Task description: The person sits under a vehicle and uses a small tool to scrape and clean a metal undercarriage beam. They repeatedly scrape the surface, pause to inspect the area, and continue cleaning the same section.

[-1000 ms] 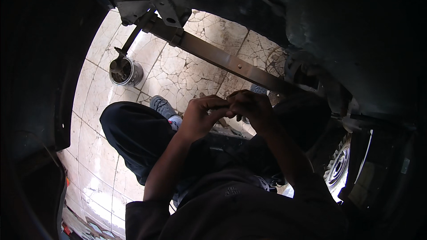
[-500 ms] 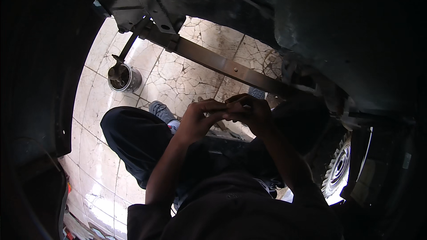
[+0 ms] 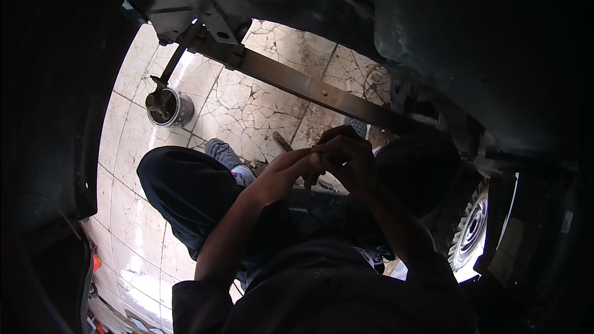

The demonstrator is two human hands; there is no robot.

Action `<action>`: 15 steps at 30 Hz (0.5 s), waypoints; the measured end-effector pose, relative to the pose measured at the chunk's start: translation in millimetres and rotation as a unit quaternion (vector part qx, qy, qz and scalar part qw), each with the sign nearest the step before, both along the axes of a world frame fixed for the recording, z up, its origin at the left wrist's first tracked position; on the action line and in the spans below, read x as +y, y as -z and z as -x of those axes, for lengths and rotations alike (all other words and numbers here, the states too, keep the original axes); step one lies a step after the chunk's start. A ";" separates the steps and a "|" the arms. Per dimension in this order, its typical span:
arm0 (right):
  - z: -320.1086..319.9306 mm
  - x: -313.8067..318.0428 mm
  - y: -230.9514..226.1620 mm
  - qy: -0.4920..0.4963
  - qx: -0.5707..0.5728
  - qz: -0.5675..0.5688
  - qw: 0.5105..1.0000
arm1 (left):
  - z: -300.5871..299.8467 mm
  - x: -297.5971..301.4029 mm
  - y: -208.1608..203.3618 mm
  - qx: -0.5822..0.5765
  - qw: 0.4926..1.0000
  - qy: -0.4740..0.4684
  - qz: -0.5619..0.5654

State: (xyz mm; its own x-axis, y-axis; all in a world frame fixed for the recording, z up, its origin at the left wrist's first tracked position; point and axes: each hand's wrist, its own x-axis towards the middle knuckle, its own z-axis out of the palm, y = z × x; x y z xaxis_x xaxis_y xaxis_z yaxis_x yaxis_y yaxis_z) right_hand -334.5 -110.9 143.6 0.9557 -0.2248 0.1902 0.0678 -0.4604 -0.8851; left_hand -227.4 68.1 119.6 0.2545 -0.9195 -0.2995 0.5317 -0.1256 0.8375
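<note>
My left hand (image 3: 286,172) and my right hand (image 3: 348,159) meet in front of my knees, fingertips touching. The fingers of both are bent and pressed together in a pinch. Anything between them is too dark and small to make out. Beyond the hands, a long flat rusty steel bar like a leaf spring (image 3: 297,84) runs slantwise under the vehicle, apart from them. A brown elongated piece (image 3: 282,141) shows on the floor just past my left fingers.
A metal can (image 3: 179,111) with dark parts in it stands on the cracked tile floor (image 3: 260,105) at left. Above it hangs a rod from a bracket (image 3: 179,15). Dark vehicle panels close in overhead. A toothed-edged wheel (image 3: 473,229) is at right.
My left hand has turned and moved slightly right and down, its fingers now closer under the right hand's. The brown piece on the floor has come into sight. The view has shifted slightly.
</note>
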 end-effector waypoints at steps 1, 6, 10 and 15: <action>-0.9 -0.3 1.3 -0.004 0.001 -0.005 1.000 | 1.5 -1.4 3.1 -0.001 0.999 -0.026 0.030; -4.0 5.4 -6.2 -0.032 0.012 0.002 0.999 | -3.5 -2.7 -0.1 -0.086 0.992 -0.088 -0.015; -7.2 4.1 4.1 -0.034 -0.010 0.026 0.999 | -8.3 -2.6 -1.5 -0.077 0.989 -0.124 -0.031; -7.6 10.8 9.6 0.032 0.080 -0.193 0.977 | -10.1 -2.7 0.1 -0.325 0.934 -0.148 -0.013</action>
State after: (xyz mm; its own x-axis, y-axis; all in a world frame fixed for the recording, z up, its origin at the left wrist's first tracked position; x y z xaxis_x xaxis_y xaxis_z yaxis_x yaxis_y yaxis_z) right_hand -327.0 -100.1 134.0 0.9479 -0.3107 -0.0709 -0.1032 -0.0888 -0.9907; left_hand -217.3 65.4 119.5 0.6318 -0.7750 -0.0140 -0.0739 -0.0783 0.9942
